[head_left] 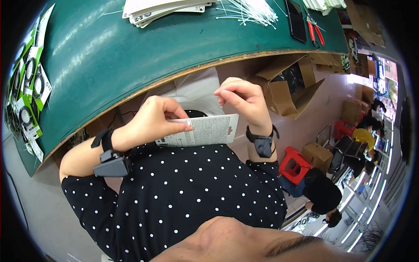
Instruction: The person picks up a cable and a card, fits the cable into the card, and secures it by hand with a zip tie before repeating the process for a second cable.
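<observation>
My left hand pinches the edge of a white hang-tab package card between thumb and fingers. The card's printed back shows, and its hang hole lies at the right end. What may be mounted on its other side is hidden. Just above and to the right of the card, apart from it, is my right hand. Its thumb and fingertips are drawn together in a pinch. Whether anything thin is between them I cannot make out.
Across the green table lie carded black coiled cables at the left, stacked white cards, loose white cable ties, a black phone and red-handled pliers. An open carton stands below the table edge. Other people sit farther right.
</observation>
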`<state>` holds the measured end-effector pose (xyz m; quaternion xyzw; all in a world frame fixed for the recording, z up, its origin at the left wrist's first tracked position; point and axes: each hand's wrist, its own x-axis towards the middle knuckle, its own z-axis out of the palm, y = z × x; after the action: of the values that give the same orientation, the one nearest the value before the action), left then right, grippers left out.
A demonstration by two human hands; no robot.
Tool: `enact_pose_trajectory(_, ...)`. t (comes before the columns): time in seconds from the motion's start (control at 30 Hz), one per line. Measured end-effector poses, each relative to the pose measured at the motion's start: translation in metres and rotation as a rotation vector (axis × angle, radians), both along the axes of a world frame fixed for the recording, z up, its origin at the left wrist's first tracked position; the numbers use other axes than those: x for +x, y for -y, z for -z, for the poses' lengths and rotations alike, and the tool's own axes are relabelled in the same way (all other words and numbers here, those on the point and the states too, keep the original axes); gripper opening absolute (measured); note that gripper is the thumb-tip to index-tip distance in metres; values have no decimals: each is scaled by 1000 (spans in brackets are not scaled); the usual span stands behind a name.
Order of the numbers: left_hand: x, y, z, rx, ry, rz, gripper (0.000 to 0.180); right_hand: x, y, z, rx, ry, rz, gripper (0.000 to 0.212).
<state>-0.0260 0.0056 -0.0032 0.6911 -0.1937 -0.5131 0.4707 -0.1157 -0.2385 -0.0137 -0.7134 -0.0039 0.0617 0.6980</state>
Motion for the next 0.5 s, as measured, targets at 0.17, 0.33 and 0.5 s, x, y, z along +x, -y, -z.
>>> enact_pose_trajectory(0.17,-11,-6,-7,-230,260,35,16,2,-17,25,78,42,-240,14)
enact_pose_trajectory(0.33,-17,-7,-14,-502,559,112,17,8,-26,36,57,402,-544,14)
enact_pose_trajectory(0.5,-19,-10,-11,-614,735,207,15,20,-22,41,201,338,-701,11)
